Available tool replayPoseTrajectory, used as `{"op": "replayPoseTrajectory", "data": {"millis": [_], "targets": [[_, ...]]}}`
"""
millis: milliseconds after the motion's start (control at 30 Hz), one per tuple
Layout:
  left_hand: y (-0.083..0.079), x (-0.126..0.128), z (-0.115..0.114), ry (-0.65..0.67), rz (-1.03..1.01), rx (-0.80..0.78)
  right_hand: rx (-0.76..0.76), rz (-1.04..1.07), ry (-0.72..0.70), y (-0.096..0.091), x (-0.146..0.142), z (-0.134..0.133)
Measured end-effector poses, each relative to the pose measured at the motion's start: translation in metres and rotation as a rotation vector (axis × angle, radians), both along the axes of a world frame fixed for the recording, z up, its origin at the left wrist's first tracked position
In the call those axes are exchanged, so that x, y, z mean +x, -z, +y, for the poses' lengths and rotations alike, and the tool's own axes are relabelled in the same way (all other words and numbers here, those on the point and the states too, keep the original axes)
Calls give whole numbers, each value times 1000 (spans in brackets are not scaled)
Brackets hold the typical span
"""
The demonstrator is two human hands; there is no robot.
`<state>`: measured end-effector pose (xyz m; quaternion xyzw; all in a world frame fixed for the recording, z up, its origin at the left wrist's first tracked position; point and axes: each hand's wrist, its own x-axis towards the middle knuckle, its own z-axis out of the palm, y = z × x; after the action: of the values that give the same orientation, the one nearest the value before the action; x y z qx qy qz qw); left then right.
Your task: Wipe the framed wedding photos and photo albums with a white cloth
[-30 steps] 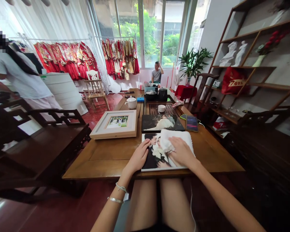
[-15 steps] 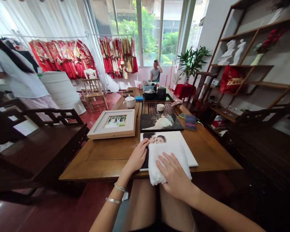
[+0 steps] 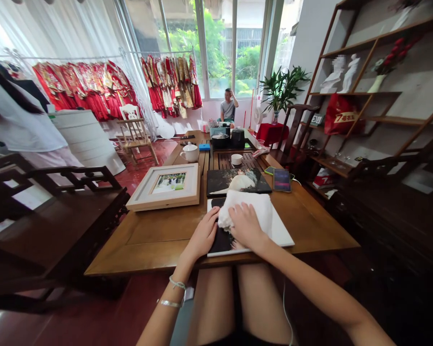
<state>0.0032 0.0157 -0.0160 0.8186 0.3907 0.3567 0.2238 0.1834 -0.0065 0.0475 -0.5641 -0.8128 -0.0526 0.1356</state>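
Observation:
A white photo panel (image 3: 279, 235) with a printed portrait lies flat at the near edge of the wooden table (image 3: 147, 235). My left hand (image 3: 205, 233) rests on its left edge, fingers stretched out and lying on the surface. Over the upper part of the panel is a folded white towel (image 3: 258, 204), which hides most of the picture. My right hand (image 3: 246, 226) grips the towel from above, pressing it against the panel. Just beyond lies a dark photo panel (image 3: 216, 185) showing a white gown. To the left of it is a pale wooden picture frame (image 3: 162, 204).
A phone (image 3: 282, 180) with a cable lies right of the dark panel. Farther back stand a white lidded cup (image 3: 190, 153), a small white cup (image 3: 236, 159) and a black kettle (image 3: 237, 138). One person (image 3: 228, 106) sits by the window; another (image 3: 25, 115) is at the left.
My right hand has pushed the towel forward, away from me, over the portrait's faces; the panel's lower part now shows. My left hand stays at the panel's left edge. The view has shifted slightly.

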Motion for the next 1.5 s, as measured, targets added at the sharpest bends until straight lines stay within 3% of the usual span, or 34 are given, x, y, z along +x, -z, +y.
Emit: {"op": "replayPoseTrajectory", "data": {"millis": [167,267,400,567,700,800,933,1033,1300,1400,1500], "targets": [[-2,1,-1,9,-40,-10,-8,-101,-133,4,-24,-69],[-7,3,-3,-29,-22,-38,-26,-90,-246,2,-17,-89],[-7,4,-3,-24,-6,-36,-106,38,-267,-5,5,-71],[0,2,0,-16,1,10,-127,85,-203,-12,23,-4],[-1,2,-1,-23,11,23,-143,99,-245,-19,18,44],[-4,3,-2,-38,30,13,-158,111,-293,-21,8,61],[-7,3,-4,-50,30,-9,-138,133,-293,-16,1,62],[-8,3,-5,-37,21,-20,-130,145,-273,-11,12,59],[-8,4,-5,-41,23,-36,-84,133,-69,-2,93,62],[-8,4,-5,-44,21,-25,-63,110,-10,4,100,40],[-8,4,-5,-47,23,-15,-51,60,-9,12,80,-10]]}}
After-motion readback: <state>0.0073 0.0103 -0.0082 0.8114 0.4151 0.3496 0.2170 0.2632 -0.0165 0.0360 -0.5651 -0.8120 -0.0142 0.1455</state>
